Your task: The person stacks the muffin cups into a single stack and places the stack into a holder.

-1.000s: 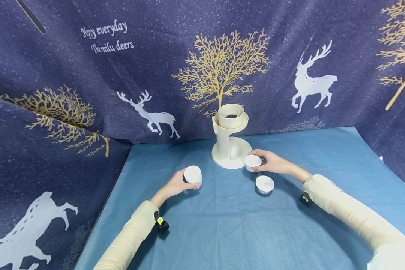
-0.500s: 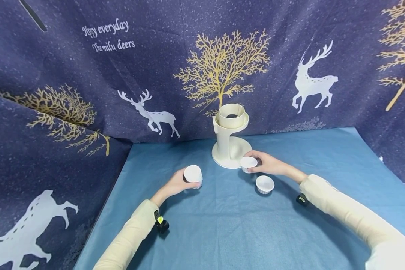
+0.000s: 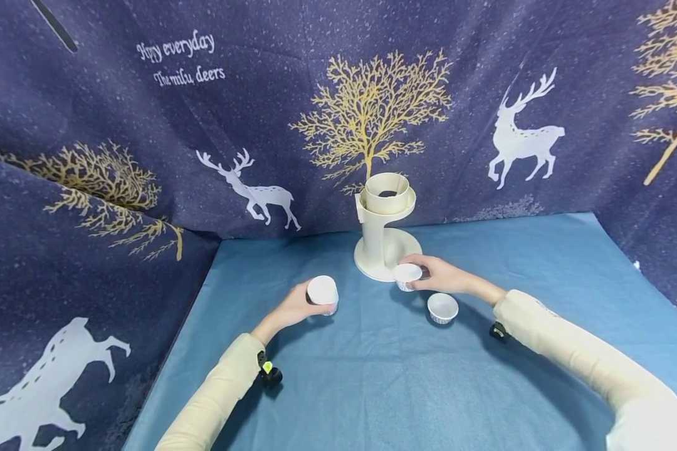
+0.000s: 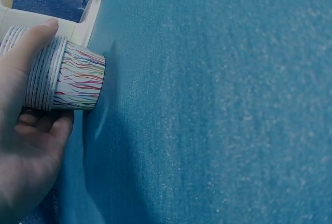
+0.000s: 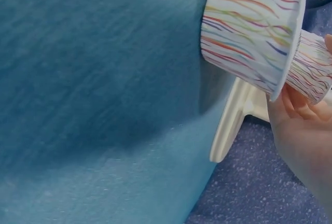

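On the left of the table, my left hand (image 3: pixel 294 308) grips a stack of paper cups (image 3: pixel 323 292). The left wrist view shows the stack's several nested rims and colourful wavy stripes (image 4: pixel 80 79). My right hand (image 3: pixel 439 275) holds one striped paper cup (image 3: pixel 407 275) between thumb and fingers, just in front of the stand's base. Nearer to me, another paper cup (image 3: pixel 442 308) stands upright on the cloth, its striped side large in the right wrist view. A cream stand (image 3: pixel 374 244) with a round base carries a ring-shaped holder (image 3: pixel 387 194) at its top.
Blue cloth (image 3: pixel 372 376) covers the table. Behind it and at both sides hangs a dark blue curtain (image 3: pixel 259 113) printed with deer and golden trees. The stand is close to the back edge. Black wrist cameras (image 3: pixel 271 377) sit under the sleeves.
My right hand has carried its cup leftward, from the right side of the stand's base to in front of it. The left hand and its stack have stayed put.
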The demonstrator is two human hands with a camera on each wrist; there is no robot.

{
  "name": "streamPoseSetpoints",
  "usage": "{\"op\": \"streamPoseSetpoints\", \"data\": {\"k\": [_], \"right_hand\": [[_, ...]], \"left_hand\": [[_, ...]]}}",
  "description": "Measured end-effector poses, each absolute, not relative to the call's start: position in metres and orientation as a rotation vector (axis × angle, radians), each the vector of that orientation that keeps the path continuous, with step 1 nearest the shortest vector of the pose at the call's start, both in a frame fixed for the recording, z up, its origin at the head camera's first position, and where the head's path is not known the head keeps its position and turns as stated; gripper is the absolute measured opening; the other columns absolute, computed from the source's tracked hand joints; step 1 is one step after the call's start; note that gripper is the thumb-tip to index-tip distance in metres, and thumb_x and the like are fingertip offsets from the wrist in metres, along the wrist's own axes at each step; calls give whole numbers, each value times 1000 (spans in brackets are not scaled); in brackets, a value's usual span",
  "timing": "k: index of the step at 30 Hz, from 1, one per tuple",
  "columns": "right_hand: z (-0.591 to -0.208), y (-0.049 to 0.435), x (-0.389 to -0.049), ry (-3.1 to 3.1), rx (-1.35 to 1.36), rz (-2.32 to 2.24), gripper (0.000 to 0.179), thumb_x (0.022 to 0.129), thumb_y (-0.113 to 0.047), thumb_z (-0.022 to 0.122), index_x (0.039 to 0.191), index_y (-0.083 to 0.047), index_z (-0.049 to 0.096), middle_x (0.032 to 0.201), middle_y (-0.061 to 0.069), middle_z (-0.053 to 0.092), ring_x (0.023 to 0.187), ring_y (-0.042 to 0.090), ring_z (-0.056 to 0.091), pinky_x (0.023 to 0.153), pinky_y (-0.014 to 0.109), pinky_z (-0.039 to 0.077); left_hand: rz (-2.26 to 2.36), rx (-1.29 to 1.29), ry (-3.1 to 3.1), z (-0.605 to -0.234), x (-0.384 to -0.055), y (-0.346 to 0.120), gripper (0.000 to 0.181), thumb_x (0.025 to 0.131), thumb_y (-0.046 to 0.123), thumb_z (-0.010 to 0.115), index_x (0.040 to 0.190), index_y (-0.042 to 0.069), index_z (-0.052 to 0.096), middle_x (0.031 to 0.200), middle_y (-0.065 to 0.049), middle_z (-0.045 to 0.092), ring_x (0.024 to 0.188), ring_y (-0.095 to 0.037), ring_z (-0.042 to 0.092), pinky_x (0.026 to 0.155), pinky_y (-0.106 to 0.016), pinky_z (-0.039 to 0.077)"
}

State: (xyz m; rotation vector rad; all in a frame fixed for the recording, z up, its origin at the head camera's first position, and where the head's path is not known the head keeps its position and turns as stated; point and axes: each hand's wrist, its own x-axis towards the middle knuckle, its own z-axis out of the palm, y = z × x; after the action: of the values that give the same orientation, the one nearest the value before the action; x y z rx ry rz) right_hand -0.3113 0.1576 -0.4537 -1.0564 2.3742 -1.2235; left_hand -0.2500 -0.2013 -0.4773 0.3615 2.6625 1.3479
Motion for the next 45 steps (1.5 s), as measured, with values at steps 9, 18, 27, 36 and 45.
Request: {"op": "streamPoseSetpoints", "data": {"k": [9,18,27,36,45], "right_hand": [[-447,149,-309,2352,-1142,-1140,50,88,-21,61,131,-5,43,117,9,55,97,20,53,83,28,47],[-446,144,-310,2366,-1136,-1106,51,86,-13,61,133,-5,42,120,8,54,100,21,52,82,24,44],[-434,138,-303,2360,-1143,-1088,49,86,-3,58,132,-1,41,126,16,51,106,34,50,85,37,44],[-441,132,-312,2327,-1158,-1070,48,87,-14,59,132,-11,41,126,5,50,108,21,49,88,38,42],[-441,120,-314,2324,-1217,-1107,49,84,-15,62,129,-8,43,127,8,49,109,20,50,88,34,47]], "left_hand": [[1333,349,2675,-477,-250,-201,65,67,34,81,122,15,53,109,-3,62,95,-15,56,83,-33,45],[1321,332,2686,-475,-251,-201,67,67,35,80,124,15,52,111,-3,61,97,-16,55,86,-36,44],[1317,352,2690,-475,-252,-202,66,66,36,81,123,15,53,110,-3,62,95,-16,56,84,-35,45],[1348,374,2669,-475,-252,-202,65,67,34,81,122,14,53,109,-3,62,95,-16,56,85,-35,45],[1376,383,2645,-475,-248,-201,60,70,27,80,121,12,53,107,-6,63,92,-15,57,75,-26,47]]}}
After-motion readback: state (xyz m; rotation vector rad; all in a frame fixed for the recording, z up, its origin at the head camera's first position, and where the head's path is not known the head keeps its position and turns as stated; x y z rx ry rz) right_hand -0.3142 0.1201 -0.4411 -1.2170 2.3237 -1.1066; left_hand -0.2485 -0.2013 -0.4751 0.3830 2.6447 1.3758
